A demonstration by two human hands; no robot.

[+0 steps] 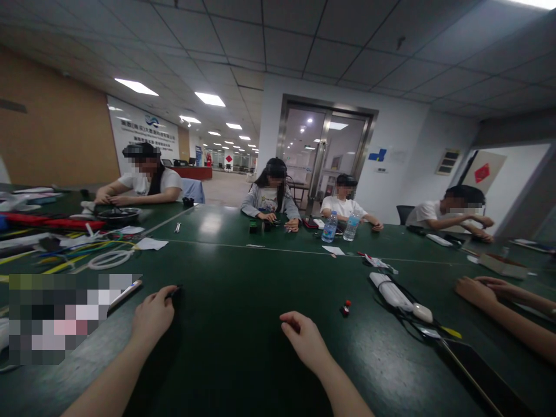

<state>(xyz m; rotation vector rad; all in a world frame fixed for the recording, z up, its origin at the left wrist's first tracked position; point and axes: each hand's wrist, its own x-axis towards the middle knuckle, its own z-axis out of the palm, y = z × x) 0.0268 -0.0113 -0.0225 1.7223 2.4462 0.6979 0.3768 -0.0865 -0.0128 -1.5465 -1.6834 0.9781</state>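
My left hand (153, 315) is over the table at left, its fingers closed on a small black piece (175, 291) that sticks out past the fingertips. What kind of piece it is, I cannot make out. Nothing shows in my right hand (304, 339), which is low over the table near the middle; its fingers are loosely bent, with the thumb and forefinger apart. To the right of that hand lies a small red and black object (346, 308). Both forearms reach in from the bottom edge over the dark green table (226, 347).
At left lie a coil of white cable (110, 259), paper (152, 244) and other clutter. A white power strip (393, 292) with cords and a dark tablet-like slab (482, 376) are at right. Another person's hands (482, 292) rest nearby. Two water bottles (330, 227) stand farther back, near several seated people.
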